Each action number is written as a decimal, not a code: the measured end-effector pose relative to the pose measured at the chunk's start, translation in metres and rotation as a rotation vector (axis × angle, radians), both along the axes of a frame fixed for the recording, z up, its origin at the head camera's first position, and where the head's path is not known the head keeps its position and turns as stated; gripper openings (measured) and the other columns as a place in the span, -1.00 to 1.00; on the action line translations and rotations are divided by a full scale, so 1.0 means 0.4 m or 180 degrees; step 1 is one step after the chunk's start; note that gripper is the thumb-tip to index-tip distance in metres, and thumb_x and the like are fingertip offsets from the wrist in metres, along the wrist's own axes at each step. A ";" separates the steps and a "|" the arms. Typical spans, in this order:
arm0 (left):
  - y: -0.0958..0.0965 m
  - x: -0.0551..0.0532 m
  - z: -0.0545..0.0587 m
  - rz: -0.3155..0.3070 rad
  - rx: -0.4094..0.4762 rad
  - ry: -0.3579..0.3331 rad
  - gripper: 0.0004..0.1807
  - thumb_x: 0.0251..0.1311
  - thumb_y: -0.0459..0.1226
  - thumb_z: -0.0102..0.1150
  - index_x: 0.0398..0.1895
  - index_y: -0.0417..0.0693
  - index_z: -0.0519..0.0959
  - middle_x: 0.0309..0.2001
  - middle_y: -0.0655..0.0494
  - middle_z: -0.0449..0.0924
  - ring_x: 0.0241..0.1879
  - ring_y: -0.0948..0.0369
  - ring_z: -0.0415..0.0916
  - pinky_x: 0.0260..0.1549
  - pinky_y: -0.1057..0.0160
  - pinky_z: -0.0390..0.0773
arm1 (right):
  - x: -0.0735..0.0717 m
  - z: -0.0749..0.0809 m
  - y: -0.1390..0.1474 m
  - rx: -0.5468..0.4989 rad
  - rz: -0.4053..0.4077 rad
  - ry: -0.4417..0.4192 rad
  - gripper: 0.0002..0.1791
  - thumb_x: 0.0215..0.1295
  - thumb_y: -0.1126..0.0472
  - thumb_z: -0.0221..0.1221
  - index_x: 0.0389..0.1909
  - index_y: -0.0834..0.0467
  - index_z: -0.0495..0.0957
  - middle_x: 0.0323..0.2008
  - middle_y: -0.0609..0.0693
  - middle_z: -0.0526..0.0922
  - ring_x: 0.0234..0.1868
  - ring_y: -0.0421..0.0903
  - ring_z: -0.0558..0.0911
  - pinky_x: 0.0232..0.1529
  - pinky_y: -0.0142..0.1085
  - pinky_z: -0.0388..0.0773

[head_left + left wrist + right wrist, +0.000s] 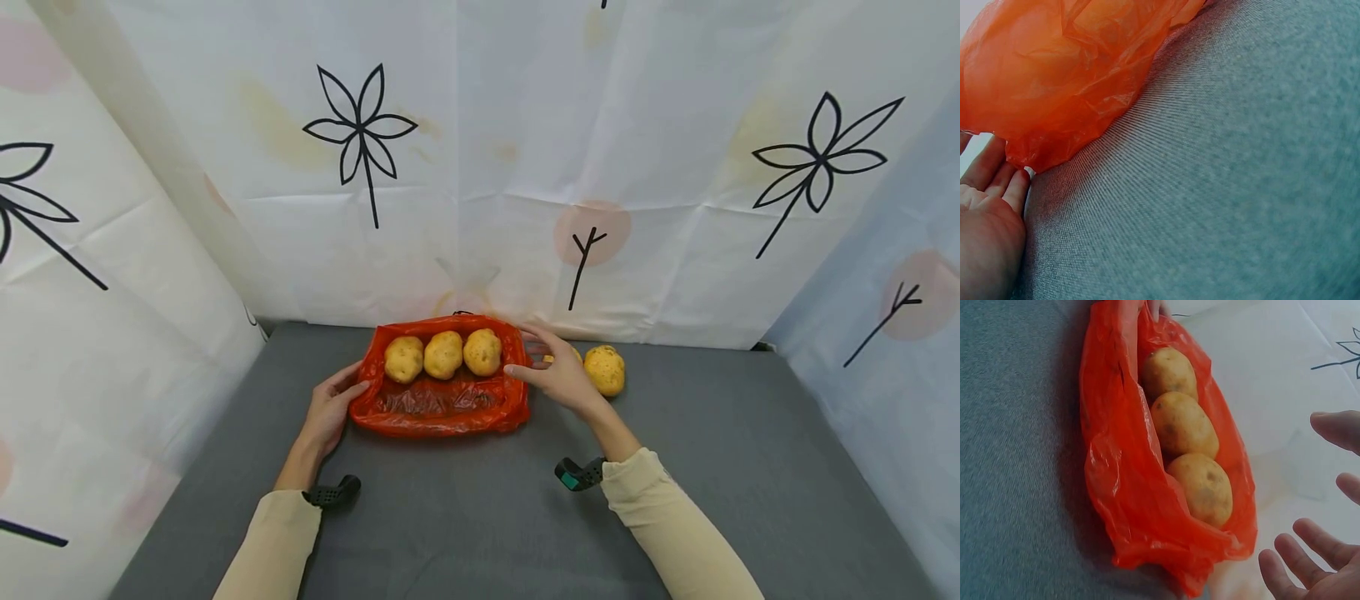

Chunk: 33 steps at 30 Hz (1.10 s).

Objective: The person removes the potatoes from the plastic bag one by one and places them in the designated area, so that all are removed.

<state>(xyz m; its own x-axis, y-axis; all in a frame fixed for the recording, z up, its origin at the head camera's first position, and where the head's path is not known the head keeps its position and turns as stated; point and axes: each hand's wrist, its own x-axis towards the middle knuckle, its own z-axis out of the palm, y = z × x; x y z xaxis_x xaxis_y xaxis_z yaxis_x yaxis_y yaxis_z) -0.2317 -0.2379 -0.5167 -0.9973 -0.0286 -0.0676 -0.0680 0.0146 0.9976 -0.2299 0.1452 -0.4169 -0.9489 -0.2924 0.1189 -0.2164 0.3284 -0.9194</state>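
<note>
A red plastic bag (438, 425) lies spread open near the table's back edge. Three potatoes sit in a row along its far side: a left one (403, 360), a middle one (443, 356) and a right one (482, 352). My left hand (330, 410) holds the bag's left end at the rim, its fingers (1016, 187) partly hidden by the plastic in the left wrist view. Beside the bag's right end is my right hand (558, 377), fingers spread and nothing in them; the right wrist view shows it apart from the bag.
Another potato (604, 371) rests on the grey table (450, 525) to the right of my right hand. One more potato (576, 354) is mostly hidden behind that hand. A white patterned cloth (480, 167) hangs behind and at both sides.
</note>
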 end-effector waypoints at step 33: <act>-0.001 0.000 0.001 0.0045 0.0074 0.0012 -0.41 0.48 -0.29 0.14 0.51 -0.22 0.30 0.42 -0.17 0.30 0.16 0.36 0.42 0.00 0.47 0.53 | -0.131 -0.057 -0.107 0.0286 -0.0009 -0.0182 -0.26 0.31 0.24 0.36 0.48 0.15 0.34 0.46 0.16 0.30 0.31 0.28 0.38 0.25 0.13 0.41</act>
<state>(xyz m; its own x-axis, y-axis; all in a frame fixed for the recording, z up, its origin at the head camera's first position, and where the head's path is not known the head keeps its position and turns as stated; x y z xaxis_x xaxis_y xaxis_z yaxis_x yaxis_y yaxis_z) -0.2316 -0.2382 -0.5164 -0.9971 -0.0413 -0.0646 -0.0642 -0.0095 0.9979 -0.2821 0.1025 -0.4396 -0.9542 -0.2968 0.0379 -0.1633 0.4105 -0.8971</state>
